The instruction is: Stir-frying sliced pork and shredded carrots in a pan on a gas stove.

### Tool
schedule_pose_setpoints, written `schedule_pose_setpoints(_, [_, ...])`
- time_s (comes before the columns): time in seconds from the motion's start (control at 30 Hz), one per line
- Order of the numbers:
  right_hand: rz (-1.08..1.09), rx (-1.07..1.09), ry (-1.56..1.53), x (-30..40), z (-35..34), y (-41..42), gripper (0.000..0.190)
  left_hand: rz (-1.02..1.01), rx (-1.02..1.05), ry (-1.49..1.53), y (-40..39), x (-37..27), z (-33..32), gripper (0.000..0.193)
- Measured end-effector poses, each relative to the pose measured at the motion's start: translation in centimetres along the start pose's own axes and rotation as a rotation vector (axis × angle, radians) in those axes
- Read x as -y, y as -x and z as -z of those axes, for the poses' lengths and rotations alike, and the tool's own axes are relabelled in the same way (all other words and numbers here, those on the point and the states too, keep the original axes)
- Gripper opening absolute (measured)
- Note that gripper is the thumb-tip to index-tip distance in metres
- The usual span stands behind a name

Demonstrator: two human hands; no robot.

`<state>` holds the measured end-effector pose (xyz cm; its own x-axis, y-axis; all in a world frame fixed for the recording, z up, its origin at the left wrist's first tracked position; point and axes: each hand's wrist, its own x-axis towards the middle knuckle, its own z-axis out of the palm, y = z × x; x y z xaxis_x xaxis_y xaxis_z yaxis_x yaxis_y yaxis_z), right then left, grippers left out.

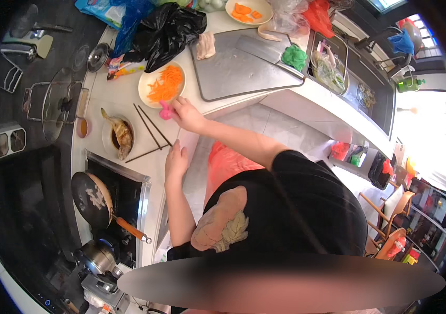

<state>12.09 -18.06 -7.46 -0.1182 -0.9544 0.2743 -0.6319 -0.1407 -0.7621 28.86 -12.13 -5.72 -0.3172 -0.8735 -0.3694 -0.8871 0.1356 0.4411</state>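
My right hand (188,114) is closed around a small pink object (166,111), whose exact kind I cannot tell, at the near rim of a plate of shredded carrot (166,84). Lower down, my left hand (176,163) holds nothing and has its fingers apart, over the counter's front edge. Close to its fingertips are dark chopsticks (148,125), two lying side by side and another crossing near their ends. Farther left, a whole cooked fish (122,134) rests in a white bowl (107,143) with dark sauce.
A frying pan (85,212) with pale pieces sits on the stove, its wooden handle (130,229) jutting out. Beside it stands a steel pot (98,257). The cutting board (238,74) bears pale meat (206,46) and a cleaver (260,51). A black plastic bag (172,33) lies behind the carrot.
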Motion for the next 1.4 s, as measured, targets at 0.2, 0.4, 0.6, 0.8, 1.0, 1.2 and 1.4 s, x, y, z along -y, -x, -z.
schedule_pose_setpoints(0.2, [0.392,0.283,-0.439,5.7,11.0,5.7,0.019,-0.296,0.035,0.231,-2.3,-5.1,-1.4,0.042])
schedule_pose_setpoints(0.4, [0.242,-0.025,-0.525,3.8,12.0,8.5,0.011,-0.636,-0.041,0.544,-1.8,-9.5,-6.0,0.04])
schedule_pose_setpoints(0.6, [-0.132,-0.508,-0.376,-2.6,12.8,7.4,0.01,-0.047,0.424,1.203,1.9,-14.5,0.0,0.044])
schedule_pose_setpoints(0.8, [-0.155,-0.686,-0.114,-12.3,15.8,-1.7,0.019,-0.305,0.194,0.935,-0.8,-12.9,-0.4,0.041])
schedule_pose_setpoints(1.0, [-0.13,-0.126,0.21,-20.6,12.2,-4.9,0.05,-0.24,0.412,0.712,-3.6,-12.7,-0.6,0.044])
schedule_pose_setpoints(1.2, [0.166,0.187,0.207,-16.9,10.5,2.0,0.055,-0.081,0.292,0.889,-7.2,-7.5,0.8,0.053])
schedule_pose_setpoints(1.4, [0.059,-0.002,0.308,-21.7,15.1,-2.9,0.05,0.054,0.022,0.834,-11.4,-10.3,12.6,0.051])
